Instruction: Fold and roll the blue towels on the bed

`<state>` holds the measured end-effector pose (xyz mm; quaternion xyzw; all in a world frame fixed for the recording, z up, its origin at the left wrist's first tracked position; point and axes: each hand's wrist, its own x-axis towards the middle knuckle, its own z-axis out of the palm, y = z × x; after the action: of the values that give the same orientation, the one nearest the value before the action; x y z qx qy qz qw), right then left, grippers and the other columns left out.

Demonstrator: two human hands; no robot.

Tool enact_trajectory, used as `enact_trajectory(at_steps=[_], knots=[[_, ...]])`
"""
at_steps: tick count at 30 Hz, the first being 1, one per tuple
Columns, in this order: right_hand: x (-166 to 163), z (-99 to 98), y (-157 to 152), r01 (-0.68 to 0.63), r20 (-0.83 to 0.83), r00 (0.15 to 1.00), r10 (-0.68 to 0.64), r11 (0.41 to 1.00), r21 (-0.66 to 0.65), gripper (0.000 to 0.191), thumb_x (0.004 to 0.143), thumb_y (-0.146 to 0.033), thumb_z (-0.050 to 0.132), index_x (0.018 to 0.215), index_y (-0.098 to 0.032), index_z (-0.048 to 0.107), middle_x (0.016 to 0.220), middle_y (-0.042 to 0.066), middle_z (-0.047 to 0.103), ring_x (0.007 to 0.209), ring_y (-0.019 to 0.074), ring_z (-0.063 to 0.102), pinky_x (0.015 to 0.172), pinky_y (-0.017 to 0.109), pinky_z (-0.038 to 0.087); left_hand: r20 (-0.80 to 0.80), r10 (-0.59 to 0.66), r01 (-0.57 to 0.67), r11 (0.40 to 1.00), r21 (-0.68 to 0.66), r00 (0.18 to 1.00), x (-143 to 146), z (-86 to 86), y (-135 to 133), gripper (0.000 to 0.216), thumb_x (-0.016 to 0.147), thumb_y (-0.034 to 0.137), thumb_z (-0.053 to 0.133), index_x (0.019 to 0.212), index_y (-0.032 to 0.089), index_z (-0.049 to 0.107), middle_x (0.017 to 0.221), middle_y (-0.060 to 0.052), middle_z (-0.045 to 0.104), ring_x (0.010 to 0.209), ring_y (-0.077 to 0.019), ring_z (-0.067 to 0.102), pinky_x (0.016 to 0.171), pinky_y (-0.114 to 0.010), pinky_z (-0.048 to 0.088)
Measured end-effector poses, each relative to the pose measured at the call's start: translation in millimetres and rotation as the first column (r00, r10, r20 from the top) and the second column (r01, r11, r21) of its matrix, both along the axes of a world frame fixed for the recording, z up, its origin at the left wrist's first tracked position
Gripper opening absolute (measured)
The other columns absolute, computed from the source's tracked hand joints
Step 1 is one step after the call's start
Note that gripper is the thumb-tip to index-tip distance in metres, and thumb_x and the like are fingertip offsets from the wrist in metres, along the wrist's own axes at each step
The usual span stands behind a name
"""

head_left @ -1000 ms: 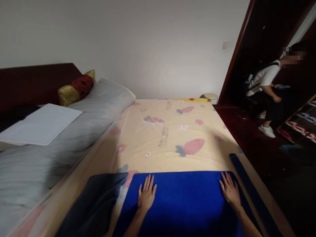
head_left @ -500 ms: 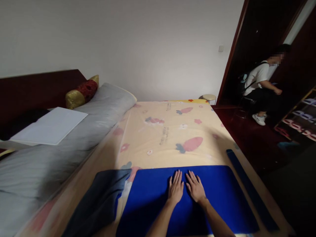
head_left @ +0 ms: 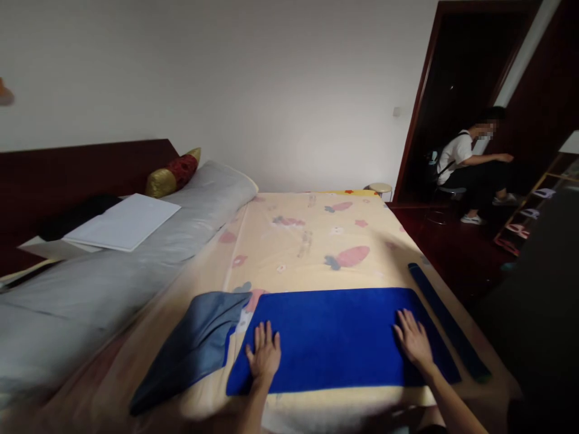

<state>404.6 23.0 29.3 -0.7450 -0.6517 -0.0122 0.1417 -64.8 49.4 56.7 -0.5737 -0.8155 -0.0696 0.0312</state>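
A bright blue cloth (head_left: pixel 335 337) lies spread flat on the bed (head_left: pixel 289 241). My left hand (head_left: pixel 265 355) rests palm down near its left edge, fingers stretched and holding nothing. Toward the cloth's right side, my right hand (head_left: pixel 414 340) is also palm down and open, touching the blue surface. Left of the cloth is a dark grey-blue piece of fabric (head_left: pixel 199 337) with some creases, a strip of blue showing at its edge. A long, narrow dark blue strip (head_left: pixel 446 319) lies to the right.
A grey bedding roll (head_left: pixel 136 277) runs along the left, with a white flat board (head_left: pixel 126 222) and a red-gold bolster (head_left: pixel 174 175) on it. Past the bed stands a small round stool (head_left: pixel 380 188). A person (head_left: pixel 461 157) sits by the doorway, near a shoe rack (head_left: pixel 529 211).
My hands have moved apart from the middle of the blue cloth, the left one to the left and the right one to the right. The camera view has shifted; the seated person's pose differs.
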Motion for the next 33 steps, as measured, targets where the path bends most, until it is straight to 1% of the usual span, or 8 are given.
enact_trajectory(at_steps=[8, 12, 15, 20, 23, 26, 29, 33], knots=[[-181, 10.6, 10, -0.434, -0.126, 0.896, 0.426, 0.900, -0.043, 0.052, 0.097, -0.047, 0.022, 0.146, -0.030, 0.026, 0.155, 0.000, 0.028, 0.144, 0.0170, 0.026, 0.116, 0.041, 0.029, 0.176, -0.646, 0.647, 0.760, 0.057, 0.743, 141, -3.8, -12, 0.053, 0.095, 0.037, 0.019, 0.147, 0.031, 0.011, 0.157, 0.003, 0.026, 0.145, -0.0151, 0.026, 0.118, -0.044, 0.026], [-114, -3.7, -5, -0.259, -0.109, 0.961, 0.253, 0.965, -0.046, 0.057, 0.095, -0.051, 0.023, 0.146, -0.026, 0.029, 0.155, 0.006, 0.027, 0.144, 0.0213, 0.025, 0.116, 0.046, 0.027, 0.136, -0.495, 0.501, 0.865, -0.012, 0.858, 79, -5.8, -17, 0.054, 0.093, 0.045, 0.021, 0.146, 0.034, 0.021, 0.157, 0.001, 0.029, 0.144, -0.0173, 0.028, 0.117, -0.047, 0.026], [-22, -24.0, -28, 0.006, -0.063, 0.998, -0.007, 1.000, -0.026, 0.064, 0.092, -0.057, 0.022, 0.145, -0.022, 0.032, 0.155, 0.009, 0.030, 0.144, 0.0248, 0.024, 0.114, 0.050, 0.028, 0.034, -0.044, 0.044, 0.999, -0.017, 0.998, -1, -8.9, -27, 0.055, 0.092, 0.042, 0.023, 0.145, 0.027, 0.029, 0.157, -0.005, 0.029, 0.145, -0.0198, 0.027, 0.116, -0.048, 0.024], [57, -46.9, -58, 0.156, -0.067, 0.986, -0.155, 0.988, -0.001, 0.074, 0.089, -0.059, 0.017, 0.145, -0.012, 0.033, 0.151, 0.016, 0.038, 0.143, 0.0283, 0.027, 0.112, 0.050, 0.031, 0.053, 0.182, -0.184, 0.983, 0.024, 0.982, -53, -6.7, -40, 0.055, 0.093, 0.040, 0.017, 0.147, 0.026, 0.021, 0.158, -0.006, 0.027, 0.145, -0.0186, 0.025, 0.115, -0.052, 0.023], [19, -34.7, -53, 0.200, -0.028, 0.980, -0.199, 0.979, 0.036, 0.066, 0.092, -0.043, 0.013, 0.143, -0.008, 0.034, 0.150, 0.018, 0.037, 0.143, 0.0303, 0.027, 0.111, 0.055, 0.030, 0.035, 0.161, -0.165, 0.975, 0.148, 0.986, -5, 1.7, -39, 0.055, 0.094, 0.031, 0.010, 0.147, 0.022, 0.017, 0.158, -0.008, 0.024, 0.147, -0.0202, 0.019, 0.116, -0.059, 0.014], [-64, -11.6, -42, 0.010, -0.045, 0.999, -0.008, 0.999, 0.043, 0.057, 0.093, -0.032, 0.016, 0.145, -0.016, 0.033, 0.154, 0.010, 0.031, 0.144, 0.0252, 0.023, 0.114, 0.050, 0.029, 0.057, -0.215, 0.205, 0.967, 0.152, 0.975, 70, 6.3, -38, 0.052, 0.094, 0.031, 0.016, 0.146, 0.029, 0.014, 0.156, -0.001, 0.030, 0.145, -0.0190, 0.026, 0.119, -0.052, 0.017], [-147, 5.5, -33, -0.286, -0.137, 0.950, 0.281, 0.958, -0.022, 0.053, 0.095, -0.031, 0.019, 0.147, -0.027, 0.026, 0.156, 0.002, 0.026, 0.144, 0.0202, 0.024, 0.115, 0.045, 0.029, 0.138, -0.534, 0.527, 0.845, 0.086, 0.834, 136, 1.8, -41, 0.053, 0.094, 0.029, 0.020, 0.146, 0.033, 0.008, 0.156, 0.003, 0.028, 0.144, -0.0177, 0.029, 0.119, -0.045, 0.025], [-186, 9.7, -28, -0.380, -0.201, 0.912, 0.357, 0.921, -0.087, 0.052, 0.096, -0.038, 0.021, 0.147, -0.028, 0.023, 0.155, 0.002, 0.027, 0.144, 0.0211, 0.025, 0.117, 0.048, 0.027, 0.212, -0.641, 0.651, 0.759, 0.029, 0.738, 161, -7.0, -44, 0.053, 0.094, 0.032, 0.023, 0.145, 0.033, 0.008, 0.155, 0.002, 0.030, 0.142, -0.0180, 0.032, 0.117, -0.045, 0.030]])
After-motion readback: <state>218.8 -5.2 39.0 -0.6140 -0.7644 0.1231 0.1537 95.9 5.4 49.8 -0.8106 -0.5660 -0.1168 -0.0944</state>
